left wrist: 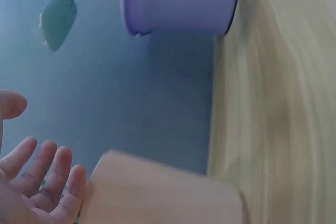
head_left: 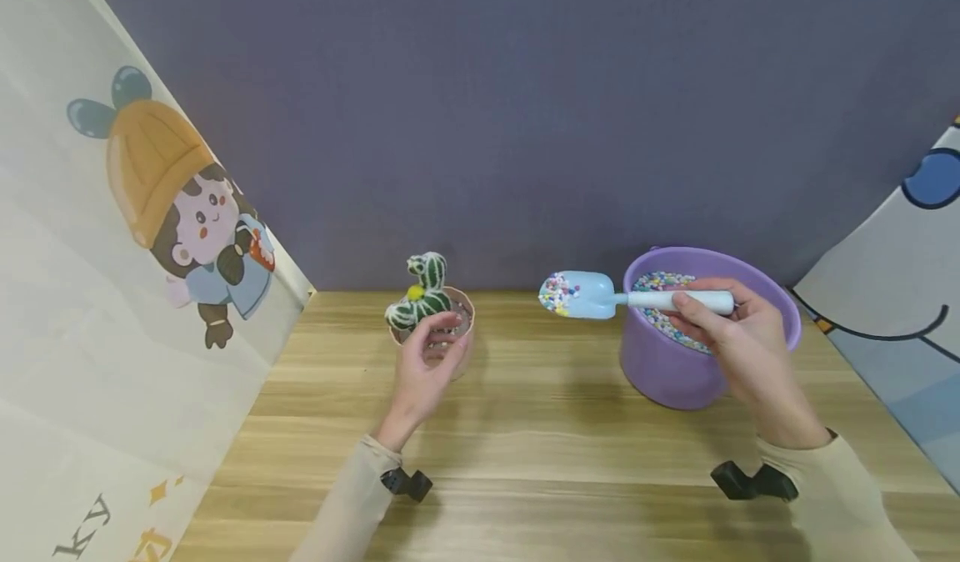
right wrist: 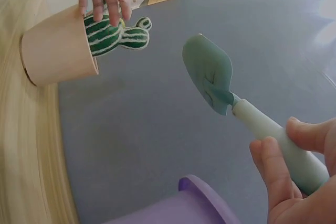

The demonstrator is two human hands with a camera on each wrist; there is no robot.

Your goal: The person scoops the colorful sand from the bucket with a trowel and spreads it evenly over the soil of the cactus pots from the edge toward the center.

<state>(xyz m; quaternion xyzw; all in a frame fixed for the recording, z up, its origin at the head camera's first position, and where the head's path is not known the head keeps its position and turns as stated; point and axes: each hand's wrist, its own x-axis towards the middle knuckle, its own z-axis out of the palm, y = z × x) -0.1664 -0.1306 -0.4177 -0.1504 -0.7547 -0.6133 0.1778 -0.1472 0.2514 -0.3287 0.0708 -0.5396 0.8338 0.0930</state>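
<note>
My right hand (head_left: 753, 341) grips the pale handle of a light blue garden trowel (head_left: 592, 295), thumb on top. Colourful beads (head_left: 558, 293) lie on its blade, which points left and is held above the table. Below that hand stands a purple bucket (head_left: 667, 378) with more small beads (head_left: 663, 280) inside. My left hand (head_left: 423, 370) is at a light pink pot (right wrist: 58, 45) that holds a green-and-white toy cactus (right wrist: 134, 39) with a yellow flower. Its fingers are relaxed over the pot's near side, with nothing between them and the thumb. Whether they touch the cactus is unclear.
The wooden table (head_left: 525, 445) reaches back to a dark grey-blue panel (head_left: 510, 128). A white wall with a cartoon figure (head_left: 202, 220) flanks the left side, and another printed panel (head_left: 885, 278) stands at the right.
</note>
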